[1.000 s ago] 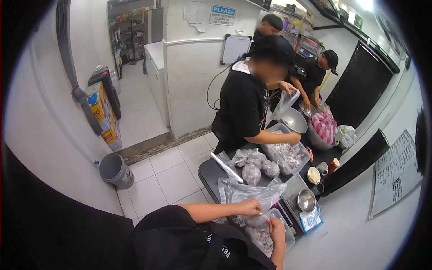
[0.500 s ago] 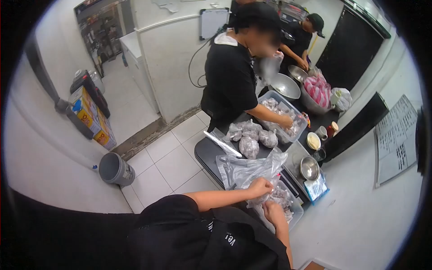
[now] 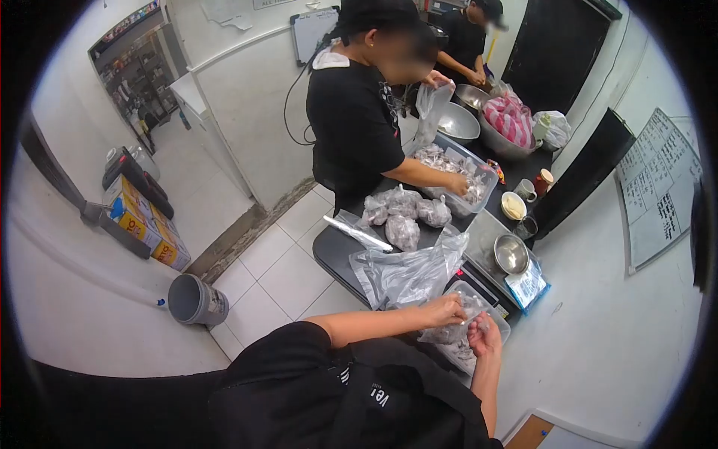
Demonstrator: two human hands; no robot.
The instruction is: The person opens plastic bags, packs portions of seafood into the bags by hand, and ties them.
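My left hand (image 3: 446, 310) pinches the gathered top of a filled clear plastic bag (image 3: 443, 334). Close to it, my right hand (image 3: 485, 336) has its fingers closed at the bag's other side, also on the plastic. Greyish-white chunks show through the bag; I cannot tell what they are. Under both hands stands a clear plastic tub (image 3: 502, 328) with more of the same pieces. Flat empty plastic bags (image 3: 407, 273) lie on the dark table beside my left hand.
Several knotted filled bags (image 3: 402, 233) sit farther up the table. Across it, a co-worker's hand (image 3: 458, 183) reaches into another tub (image 3: 488, 178). A steel bowl (image 3: 511, 254) and a blue-white packet (image 3: 528, 288) are at the right. A grey bucket (image 3: 196, 299) stands on the floor.
My hands have moved right and come up, lifting the filled bag's top into view. The co-worker now holds up an open plastic bag with the other hand. The view has shifted slightly.
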